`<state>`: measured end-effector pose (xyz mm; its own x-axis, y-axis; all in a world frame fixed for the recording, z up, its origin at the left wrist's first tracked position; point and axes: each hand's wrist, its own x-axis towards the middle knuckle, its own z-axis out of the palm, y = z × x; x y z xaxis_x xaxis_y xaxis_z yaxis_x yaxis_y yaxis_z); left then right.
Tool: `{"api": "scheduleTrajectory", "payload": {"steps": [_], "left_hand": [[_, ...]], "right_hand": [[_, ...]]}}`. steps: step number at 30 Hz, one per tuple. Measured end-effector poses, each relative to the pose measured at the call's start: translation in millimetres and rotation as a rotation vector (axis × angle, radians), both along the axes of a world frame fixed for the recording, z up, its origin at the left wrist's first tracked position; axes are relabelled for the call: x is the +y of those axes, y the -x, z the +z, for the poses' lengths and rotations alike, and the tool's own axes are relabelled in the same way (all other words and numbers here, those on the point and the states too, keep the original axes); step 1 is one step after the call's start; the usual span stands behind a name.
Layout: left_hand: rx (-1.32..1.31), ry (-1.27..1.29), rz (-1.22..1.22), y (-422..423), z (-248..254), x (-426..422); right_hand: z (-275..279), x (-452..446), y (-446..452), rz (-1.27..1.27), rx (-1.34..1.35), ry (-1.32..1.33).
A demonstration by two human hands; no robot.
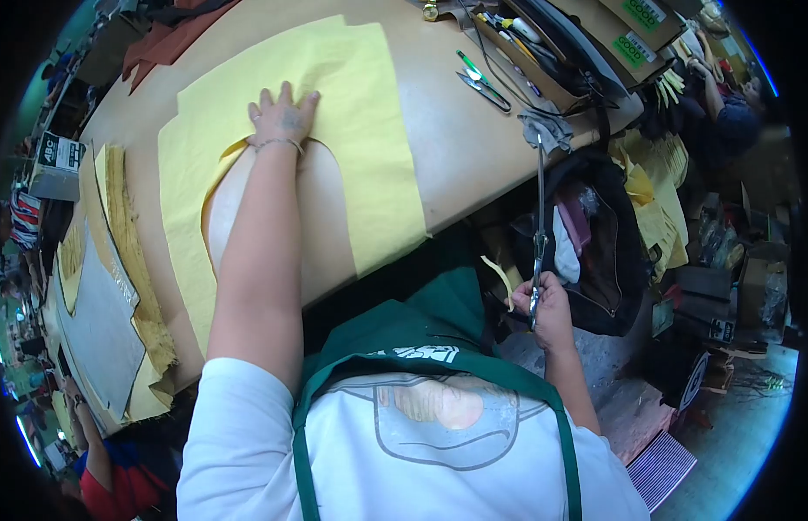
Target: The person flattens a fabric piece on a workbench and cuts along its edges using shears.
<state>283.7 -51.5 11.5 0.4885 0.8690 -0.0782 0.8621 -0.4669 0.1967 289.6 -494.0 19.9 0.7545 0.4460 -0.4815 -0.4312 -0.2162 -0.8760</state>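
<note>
My left hand [282, 120] lies flat with spread fingers on a large yellow fabric piece [369, 113], just above its curved cut-out. The fabric rests on the tan table [456, 148] and reaches its near edge. Off the table's edge at the right, my right hand [547, 306] is closed round the handles of long metal scissors [540, 234], whose blades point up and away from me. A narrow yellow strip [500, 276] hangs beside this hand; whether the fingers hold it, I cannot tell.
Small snips [485, 92] and a grey cloth [547, 128] lie at the table's right. Beyond is a tool box [530, 56]. An open black bag [608, 252] sits below the edge. Stacked yellow material and a grey template [100, 317] are at the left. Other people work at both sides.
</note>
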Motion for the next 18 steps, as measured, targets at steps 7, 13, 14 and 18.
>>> {"api": "scheduleTrajectory", "payload": {"steps": [7, 13, 14, 18], "left_hand": [[0.059, 0.008, 0.255, 30, -21, 120], [0.066, -0.051, 0.282, 65, 34, 62], [0.11, -0.137, 0.211, 75, 41, 35], [-0.048, -0.217, -0.499, 112, 15, -61]], "right_hand": [[2, 2, 11, -0.015, -0.017, 0.05], [-3, 9, 15, 0.126, -0.047, -0.006], [-3, 11, 15, 0.165, -0.054, -0.027], [0, 22, 16, 0.311, -0.045, -0.017]]}}
